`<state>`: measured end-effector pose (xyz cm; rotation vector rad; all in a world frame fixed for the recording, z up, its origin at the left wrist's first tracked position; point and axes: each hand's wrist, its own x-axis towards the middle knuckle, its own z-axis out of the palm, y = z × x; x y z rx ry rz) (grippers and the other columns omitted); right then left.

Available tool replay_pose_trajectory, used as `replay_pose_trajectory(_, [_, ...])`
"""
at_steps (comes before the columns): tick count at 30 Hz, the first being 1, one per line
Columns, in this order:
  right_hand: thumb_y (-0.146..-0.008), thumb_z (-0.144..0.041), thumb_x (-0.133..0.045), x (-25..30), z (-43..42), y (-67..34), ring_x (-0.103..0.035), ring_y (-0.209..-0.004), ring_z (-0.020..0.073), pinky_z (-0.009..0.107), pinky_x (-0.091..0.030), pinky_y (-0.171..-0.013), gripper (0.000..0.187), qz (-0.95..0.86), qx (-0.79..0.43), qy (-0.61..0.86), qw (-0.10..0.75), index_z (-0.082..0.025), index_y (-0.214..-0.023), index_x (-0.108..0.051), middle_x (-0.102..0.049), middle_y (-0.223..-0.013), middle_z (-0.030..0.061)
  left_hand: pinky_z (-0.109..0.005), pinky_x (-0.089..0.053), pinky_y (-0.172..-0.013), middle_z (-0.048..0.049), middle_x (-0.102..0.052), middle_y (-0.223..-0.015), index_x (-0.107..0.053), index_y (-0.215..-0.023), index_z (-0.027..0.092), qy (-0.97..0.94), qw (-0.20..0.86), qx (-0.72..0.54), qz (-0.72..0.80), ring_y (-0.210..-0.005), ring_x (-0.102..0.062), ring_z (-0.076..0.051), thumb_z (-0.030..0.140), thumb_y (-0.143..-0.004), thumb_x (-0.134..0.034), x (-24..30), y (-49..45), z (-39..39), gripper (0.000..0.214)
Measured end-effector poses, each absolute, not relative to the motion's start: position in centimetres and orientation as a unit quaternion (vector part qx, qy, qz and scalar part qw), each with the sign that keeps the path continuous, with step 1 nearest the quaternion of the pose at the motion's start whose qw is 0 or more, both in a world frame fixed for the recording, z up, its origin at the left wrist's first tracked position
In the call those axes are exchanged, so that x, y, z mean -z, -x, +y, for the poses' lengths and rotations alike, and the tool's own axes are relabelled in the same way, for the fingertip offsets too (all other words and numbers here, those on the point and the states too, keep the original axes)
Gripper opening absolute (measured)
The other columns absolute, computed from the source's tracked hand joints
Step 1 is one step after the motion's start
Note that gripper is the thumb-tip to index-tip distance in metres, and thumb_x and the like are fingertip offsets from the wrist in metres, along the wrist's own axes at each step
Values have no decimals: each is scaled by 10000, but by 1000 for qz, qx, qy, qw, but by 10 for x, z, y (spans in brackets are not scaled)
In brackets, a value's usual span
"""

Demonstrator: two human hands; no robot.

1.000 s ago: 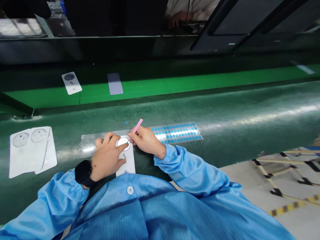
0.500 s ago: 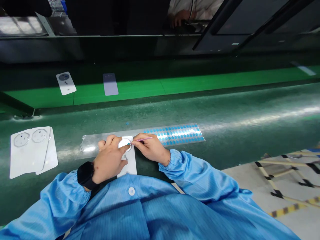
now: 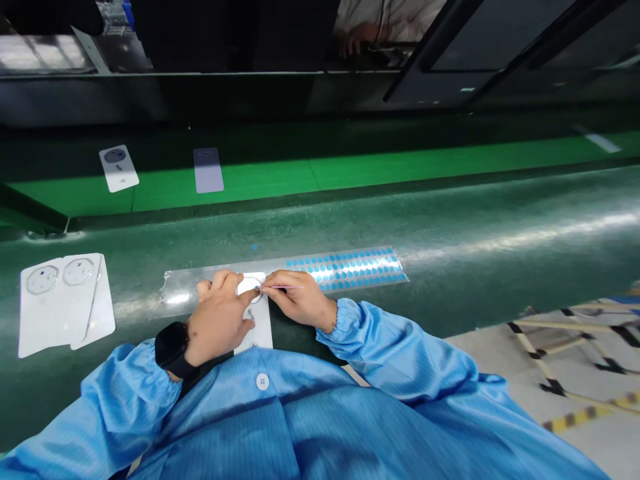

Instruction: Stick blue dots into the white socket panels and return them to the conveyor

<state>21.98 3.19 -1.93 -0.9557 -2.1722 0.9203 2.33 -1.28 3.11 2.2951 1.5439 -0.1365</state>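
Observation:
A white phone back cover (image 3: 254, 333) with a round camera ring lies on the green bench in front of me. My left hand (image 3: 220, 312) rests over its left side, fingers spread, with the index fingertip at the ring. In my right hand (image 3: 296, 299) a thin pink stick (image 3: 289, 287) is pinched, its tip at the ring beside my left index finger. A small blue spot shows near that tip, too small to make out. Behind both hands lies a clear sheet (image 3: 187, 288) with rows of blue dot stickers (image 3: 350, 267) on its right part.
Several more white covers (image 3: 55, 320) overlap at the bench's left. On a bright green strip beyond a ledge lie a white cover (image 3: 120, 177) and a greyish-lilac one (image 3: 209, 175). A co-worker's hand (image 3: 361, 35) shows at the far side. Pale pipe frames (image 3: 565, 327) stand at right.
The pink stick has swung from slanted to nearly level as my right hand shifted slightly down. Both covers on the far green strip have slid left. My left hand stays put.

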Motion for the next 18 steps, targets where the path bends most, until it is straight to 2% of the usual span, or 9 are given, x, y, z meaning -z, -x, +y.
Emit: replay_pose_trajectory(18, [-974, -286, -545, 19, 32, -222, -717, -782, 206, 322, -562, -732, 177, -815, -344, 346, 312, -219, -867, -668, -752, -841, 81, -567, -400, -939, -176, -542, -1387, -651, -1335, 285, -808, 196, 62, 552, -1293, -409, -408, 250, -815, -709, -33, -25, -12, 525])
